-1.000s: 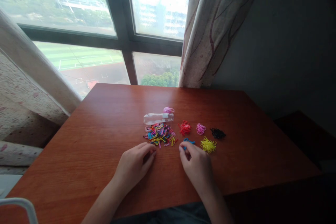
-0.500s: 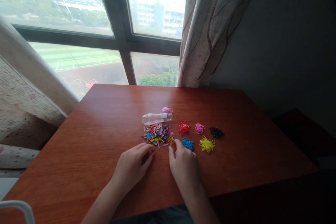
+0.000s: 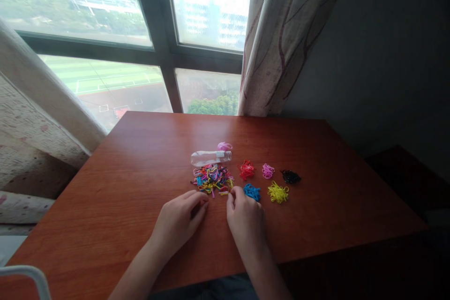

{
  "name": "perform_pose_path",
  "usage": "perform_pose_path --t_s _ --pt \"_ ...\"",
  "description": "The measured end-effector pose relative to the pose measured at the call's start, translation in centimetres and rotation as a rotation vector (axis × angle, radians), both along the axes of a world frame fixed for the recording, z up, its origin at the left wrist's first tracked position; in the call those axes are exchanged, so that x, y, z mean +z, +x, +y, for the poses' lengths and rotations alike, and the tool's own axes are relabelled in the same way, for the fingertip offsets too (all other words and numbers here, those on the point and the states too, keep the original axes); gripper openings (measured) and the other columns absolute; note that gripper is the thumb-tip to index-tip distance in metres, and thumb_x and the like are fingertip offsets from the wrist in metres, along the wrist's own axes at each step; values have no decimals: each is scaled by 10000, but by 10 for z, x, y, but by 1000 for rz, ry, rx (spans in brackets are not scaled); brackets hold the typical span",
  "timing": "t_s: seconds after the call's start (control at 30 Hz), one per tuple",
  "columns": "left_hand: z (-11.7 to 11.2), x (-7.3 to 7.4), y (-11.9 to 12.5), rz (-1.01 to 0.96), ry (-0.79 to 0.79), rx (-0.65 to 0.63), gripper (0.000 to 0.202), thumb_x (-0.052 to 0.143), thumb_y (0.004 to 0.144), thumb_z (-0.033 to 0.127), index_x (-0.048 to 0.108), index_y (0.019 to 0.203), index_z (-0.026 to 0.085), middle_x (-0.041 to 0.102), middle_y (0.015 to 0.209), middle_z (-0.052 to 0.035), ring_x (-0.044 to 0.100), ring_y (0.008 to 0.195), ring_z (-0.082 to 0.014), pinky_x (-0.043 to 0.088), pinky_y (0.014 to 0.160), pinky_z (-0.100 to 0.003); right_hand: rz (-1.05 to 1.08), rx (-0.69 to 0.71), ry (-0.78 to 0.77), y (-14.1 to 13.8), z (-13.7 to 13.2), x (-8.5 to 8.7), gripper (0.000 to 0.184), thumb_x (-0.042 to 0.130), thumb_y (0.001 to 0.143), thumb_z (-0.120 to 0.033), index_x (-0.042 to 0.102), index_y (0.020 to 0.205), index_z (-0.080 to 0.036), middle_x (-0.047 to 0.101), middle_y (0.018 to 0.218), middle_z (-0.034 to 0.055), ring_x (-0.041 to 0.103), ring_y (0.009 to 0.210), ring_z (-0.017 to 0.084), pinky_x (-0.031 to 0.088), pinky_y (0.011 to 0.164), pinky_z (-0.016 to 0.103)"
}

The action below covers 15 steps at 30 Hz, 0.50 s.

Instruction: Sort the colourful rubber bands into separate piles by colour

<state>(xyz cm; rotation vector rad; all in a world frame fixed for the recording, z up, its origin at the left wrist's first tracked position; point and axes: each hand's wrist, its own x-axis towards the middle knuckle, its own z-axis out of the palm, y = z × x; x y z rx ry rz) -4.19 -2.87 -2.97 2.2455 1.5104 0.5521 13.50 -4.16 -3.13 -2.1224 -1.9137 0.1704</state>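
Note:
A mixed heap of small coloured rubber bands (image 3: pixel 213 179) lies mid-table. To its right sit sorted little piles: red (image 3: pixel 247 169), pink (image 3: pixel 267 170), black (image 3: pixel 290 176), blue (image 3: pixel 252 191) and yellow (image 3: pixel 278 192). My right hand (image 3: pixel 246 220) has thumb and forefinger pinched together at the heap's right edge, beside the blue pile; what they pinch is too small to make out. My left hand (image 3: pixel 177 222) rests on the table below the heap, fingers together and curled, nothing visible in them.
A clear plastic bottle (image 3: pixel 211 157) lies on its side behind the heap, a pink lid (image 3: pixel 224 146) just beyond it. The wooden table (image 3: pixel 140 159) stands against a window (image 3: pixel 105 33) with curtains (image 3: pixel 281 33). A white chair rail (image 3: pixel 31 274) shows at the lower left.
My right hand has moved left from the blue pile to the right edge of the mixed heap, leaving the blue pile uncovered. My left hand has stayed put.

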Motion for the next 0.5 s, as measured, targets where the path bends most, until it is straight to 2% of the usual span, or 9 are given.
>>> perform_pose_path --t_s 0.23,0.5 --pt "1 -1 0 5 -22 4 162 495 924 274 655 934 250 708 895 -11 664 787 -172 469 682 -250 112 97 38 -1 -3 -4 103 585 914 -164 655 924 -239 719 728 4 676 629 176 312 520 243" --pt "0 1 0 4 -46 6 164 496 926 288 655 941 248 701 903 -12 661 797 -180 468 698 -263 186 101 20 2 -10 -7 67 619 902 -172 644 884 -231 705 706 -14 673 655 172 308 545 243"
